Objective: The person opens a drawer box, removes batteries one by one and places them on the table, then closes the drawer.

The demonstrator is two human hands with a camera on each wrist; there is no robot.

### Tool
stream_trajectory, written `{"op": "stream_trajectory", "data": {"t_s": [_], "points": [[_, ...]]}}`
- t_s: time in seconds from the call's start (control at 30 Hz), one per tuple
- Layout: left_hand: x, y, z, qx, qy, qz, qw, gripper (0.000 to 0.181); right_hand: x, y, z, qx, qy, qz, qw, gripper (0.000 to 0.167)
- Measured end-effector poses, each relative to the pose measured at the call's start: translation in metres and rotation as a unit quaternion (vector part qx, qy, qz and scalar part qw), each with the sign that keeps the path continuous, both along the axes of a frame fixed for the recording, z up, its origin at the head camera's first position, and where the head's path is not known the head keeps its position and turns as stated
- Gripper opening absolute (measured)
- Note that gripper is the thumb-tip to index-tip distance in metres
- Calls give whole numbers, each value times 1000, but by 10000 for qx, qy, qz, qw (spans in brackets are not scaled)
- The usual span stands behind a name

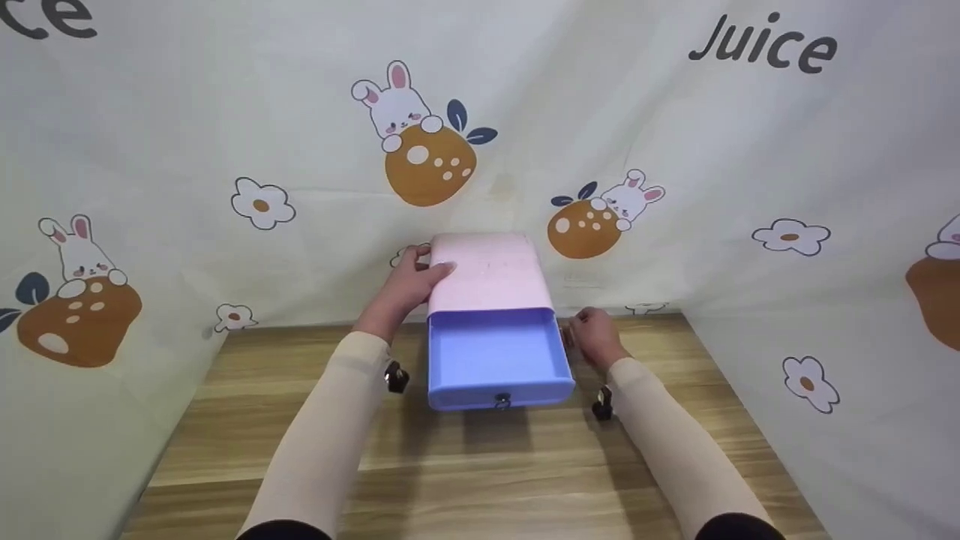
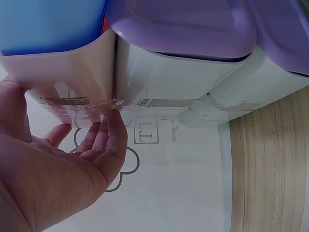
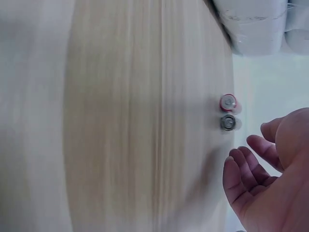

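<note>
A pink drawer casing [image 1: 487, 270] tops a stack, and its blue drawer [image 1: 501, 352] is pulled out with its bare inside showing. My left hand [image 1: 409, 285] grips the casing's left side, thumb on the top edge. The left wrist view has fingers of the left hand [image 2: 82, 159] touching the pink casing [image 2: 72, 79] close to its seam with the white casing below. Beside the unit's right side, my right hand [image 1: 598, 337] has loosely curled fingers. In the right wrist view, the right hand [image 3: 265, 179] holds nothing visible.
Below the pink casing are white casings [image 2: 174, 72] with purple drawers [image 2: 188, 29]. Two small can-like cylinders, one red-rimmed [image 3: 228, 102] and one dark-rimmed [image 3: 228, 123], stand on the wooden table [image 1: 300, 420] by its back edge. A patterned cloth [image 1: 315, 112] hangs behind.
</note>
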State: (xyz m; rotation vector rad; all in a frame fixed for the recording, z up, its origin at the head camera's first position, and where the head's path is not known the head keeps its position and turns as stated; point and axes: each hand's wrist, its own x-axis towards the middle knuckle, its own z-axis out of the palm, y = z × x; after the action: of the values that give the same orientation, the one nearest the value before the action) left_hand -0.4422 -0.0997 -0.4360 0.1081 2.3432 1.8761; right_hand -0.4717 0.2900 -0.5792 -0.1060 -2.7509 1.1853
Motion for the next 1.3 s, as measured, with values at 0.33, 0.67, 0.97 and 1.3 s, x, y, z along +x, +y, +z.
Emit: {"op": "stream_trajectory", "data": {"t_s": [0.33,0.67,0.97,1.3], "points": [[0,-1,-1,-7,-27,-20,10000,88,32,-5,36,141,276,504,9982,26],[-2,-5,2,-18,16,49,10000,89,82,-22,81,-165,577,1066,9925,24],[-3,-2,3,-99,-24,15,9999,91,132,-22,114,-245,1535,1011,9827,12],[-2,0,-1,-149,-52,46,9999,89,194,-35,130,159,3195,1666,9327,8]]}}
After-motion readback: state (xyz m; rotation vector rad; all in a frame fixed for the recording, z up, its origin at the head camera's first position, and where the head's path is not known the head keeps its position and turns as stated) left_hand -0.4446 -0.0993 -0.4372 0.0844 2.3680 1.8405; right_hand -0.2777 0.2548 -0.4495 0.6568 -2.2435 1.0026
